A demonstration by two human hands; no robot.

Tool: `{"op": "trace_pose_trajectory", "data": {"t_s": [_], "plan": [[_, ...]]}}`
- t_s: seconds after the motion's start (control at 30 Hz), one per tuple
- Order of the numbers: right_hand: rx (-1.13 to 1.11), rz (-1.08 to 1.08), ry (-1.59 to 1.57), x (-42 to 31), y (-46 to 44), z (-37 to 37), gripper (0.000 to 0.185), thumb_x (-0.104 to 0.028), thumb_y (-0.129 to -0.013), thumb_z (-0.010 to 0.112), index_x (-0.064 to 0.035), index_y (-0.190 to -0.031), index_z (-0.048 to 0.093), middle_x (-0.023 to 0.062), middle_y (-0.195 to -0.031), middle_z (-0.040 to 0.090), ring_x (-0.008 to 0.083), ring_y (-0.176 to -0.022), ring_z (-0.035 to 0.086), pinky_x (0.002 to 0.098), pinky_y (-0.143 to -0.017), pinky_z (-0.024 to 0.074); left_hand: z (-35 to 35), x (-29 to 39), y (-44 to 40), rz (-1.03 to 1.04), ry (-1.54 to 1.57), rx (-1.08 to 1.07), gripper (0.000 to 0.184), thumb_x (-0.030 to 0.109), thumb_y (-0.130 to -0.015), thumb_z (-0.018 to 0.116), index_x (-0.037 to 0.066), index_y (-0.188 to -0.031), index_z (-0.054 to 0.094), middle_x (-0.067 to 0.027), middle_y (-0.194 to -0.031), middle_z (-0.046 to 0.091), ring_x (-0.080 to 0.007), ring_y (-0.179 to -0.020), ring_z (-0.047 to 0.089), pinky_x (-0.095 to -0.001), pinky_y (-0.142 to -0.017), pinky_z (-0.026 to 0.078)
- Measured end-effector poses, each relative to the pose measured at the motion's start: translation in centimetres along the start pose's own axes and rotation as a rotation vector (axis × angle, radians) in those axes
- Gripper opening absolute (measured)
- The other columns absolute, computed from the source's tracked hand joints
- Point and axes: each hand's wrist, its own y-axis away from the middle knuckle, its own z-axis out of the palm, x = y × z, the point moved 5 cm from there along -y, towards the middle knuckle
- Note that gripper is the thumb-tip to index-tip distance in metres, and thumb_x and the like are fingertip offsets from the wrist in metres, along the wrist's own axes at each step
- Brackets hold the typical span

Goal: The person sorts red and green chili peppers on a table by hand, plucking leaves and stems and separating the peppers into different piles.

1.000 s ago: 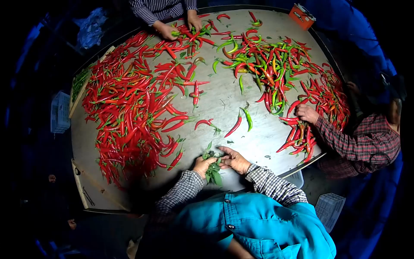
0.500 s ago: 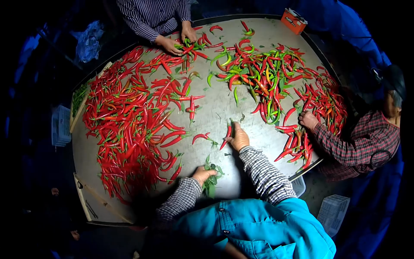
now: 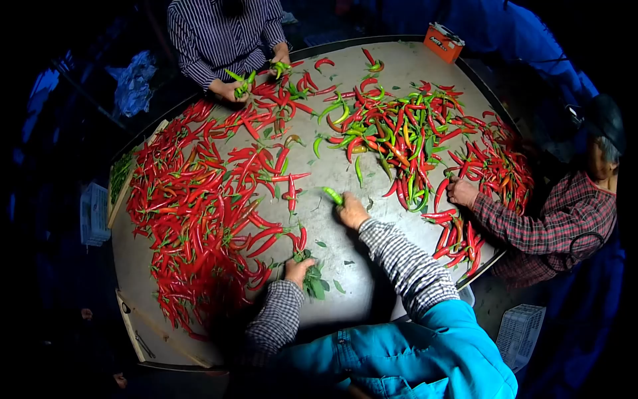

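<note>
In the head view, my left hand (image 3: 298, 271) is closed on a bunch of green leaves (image 3: 315, 284), low on the tabletop. A red chili pepper (image 3: 302, 238) stands just beyond its fingertips; I cannot tell whether the hand grips it. My right hand (image 3: 353, 211) pinches a green chili pepper (image 3: 333, 195) above the bare middle of the table. A large pile of red chili peppers (image 3: 193, 219) spreads left of my left hand. Beyond my right hand lies a mixed heap of red and green chili peppers (image 3: 405, 130).
Across the metal table (image 3: 325, 166), a person in a striped shirt (image 3: 219, 40) holds green chili peppers. At the right, a person in a plaid shirt (image 3: 538, 229) reaches into red peppers. An orange box (image 3: 444, 43) sits at the far edge; a crate (image 3: 520, 332) stands below right.
My right hand has shifted left and now has a green chili pepper instead of a red one. My left hand moved slightly left with the leaves. The person across lifted green peppers in both hands.
</note>
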Motion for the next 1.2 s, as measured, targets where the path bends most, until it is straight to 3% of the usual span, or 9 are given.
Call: {"op": "trace_pose_trajectory", "data": {"t_s": [0.03, 0.2, 0.37, 0.57, 0.63, 0.77, 0.9, 1.0, 1.2], "plan": [[0.027, 0.022, 0.095, -0.2, -0.9, -2.0, 0.028, -0.012, -0.076, 0.052, 0.0023, -0.100, 0.046, 0.0289, -0.084, 0.057, 0.0434, -0.083, 0.056, 0.0467, -0.071, 0.0464, 0.0, -0.2, -0.3, 0.004, -0.002, -0.005, 0.026, -0.005, -0.065, 0.063, -0.001, -0.089, 0.056, -0.0056, -0.078, 0.058, -0.0188, -0.067, 0.059, -0.0315, -0.061, 0.050], [0.005, 0.300, 0.435, 1.0, -4.4, -6.6, 0.041, -0.019, -0.077, 0.055, 0.0000, -0.111, 0.042, 0.0242, -0.112, 0.050, 0.0349, -0.101, 0.054, 0.0411, -0.082, 0.0458, -0.4, -1.7, -1.9, 0.097, -0.158, -0.032, 0.025, -0.004, -0.063, 0.063, -0.002, -0.087, 0.058, -0.0050, -0.078, 0.060, -0.0169, -0.067, 0.058, -0.0301, -0.063, 0.047], [0.062, 0.097, 0.518, 4.0, -8.0, -3.5, 0.030, -0.011, -0.080, 0.047, 0.0010, -0.108, 0.048, 0.0216, -0.110, 0.051, 0.0346, -0.100, 0.054, 0.0412, -0.080, 0.0472, -0.7, -2.7, -2.6, 0.138, -0.237, 0.014, 0.022, -0.003, -0.063, 0.063, -0.002, -0.085, 0.060, -0.0039, -0.077, 0.061, -0.0161, -0.068, 0.057, -0.0288, -0.063, 0.045], [-0.319, 0.027, 0.466, 2.3, -7.1, -2.2, 0.032, -0.001, -0.073, 0.051, 0.0064, -0.104, 0.049, 0.0284, -0.102, 0.056, 0.0386, -0.095, 0.056, 0.0400, -0.080, 0.0474, -1.0, -3.2, -3.2, 0.163, -0.233, -0.017, 0.024, -0.003, -0.063, 0.064, -0.003, -0.087, 0.061, -0.0037, -0.079, 0.062, -0.0149, -0.070, 0.058, -0.0277, -0.064, 0.045], [-0.259, 0.056, 0.366, 2.6, -6.2, -3.4, 0.036, 0.002, -0.071, 0.051, 0.0053, -0.106, 0.047, 0.0288, -0.101, 0.054, 0.0391, -0.096, 0.055, 0.0406, -0.081, 0.0459, -0.9, -2.8, -3.0, 0.198, -0.259, -0.007, 0.022, -0.003, -0.063, 0.063, -0.003, -0.085, 0.061, -0.0030, -0.077, 0.062, -0.0141, -0.068, 0.057, -0.0273, -0.063, 0.045], [0.299, -0.163, 0.357, 3.0, -5.7, -9.3, 0.036, 0.002, -0.069, 0.050, 0.0023, -0.104, 0.041, 0.0251, -0.104, 0.044, 0.0396, -0.091, 0.053, 0.0431, -0.077, 0.0460, -0.6, -2.7, -2.6, 0.175, -0.237, -0.021, 0.018, -0.002, -0.063, 0.062, -0.002, -0.082, 0.061, -0.0026, -0.075, 0.061, -0.0135, -0.065, 0.057, -0.0270, -0.061, 0.045], [0.336, -0.037, 0.533, 5.0, -7.1, -9.8, 0.048, -0.003, -0.076, 0.047, -0.0006, -0.123, 0.034, 0.0213, -0.115, 0.041, 0.0330, -0.088, 0.057, 0.0411, -0.073, 0.0494, -0.1, -1.6, -1.9, 0.220, -0.275, -0.006, 0.016, -0.002, -0.064, 0.062, -0.002, -0.079, 0.061, -0.0027, -0.071, 0.061, -0.0136, -0.060, 0.057, -0.0269, -0.057, 0.045], [0.211, 0.173, 0.530, 6.2, -7.4, -7.9, 0.041, -0.006, -0.082, 0.040, -0.0028, -0.122, 0.034, 0.0220, -0.120, 0.038, 0.0365, -0.088, 0.059, 0.0432, -0.072, 0.0502, -0.2, -1.8, -2.1, 0.233, -0.286, 0.003, 0.016, -0.003, -0.063, 0.062, -0.003, -0.079, 0.061, -0.0032, -0.071, 0.061, -0.0141, -0.060, 0.057, -0.0272, -0.057, 0.045], [0.033, 0.095, 0.518, 5.3, -4.4, -6.8, 0.037, -0.005, -0.077, 0.047, -0.0023, -0.114, 0.043, 0.0253, -0.109, 0.049, 0.0370, -0.088, 0.059, 0.0433, -0.072, 0.0494, -0.8, -2.3, -2.9, 0.211, -0.293, 0.014, 0.018, -0.003, -0.062, 0.063, -0.002, -0.080, 0.061, -0.0032, -0.074, 0.061, -0.0148, -0.064, 0.057, -0.0277, -0.061, 0.045]]}}
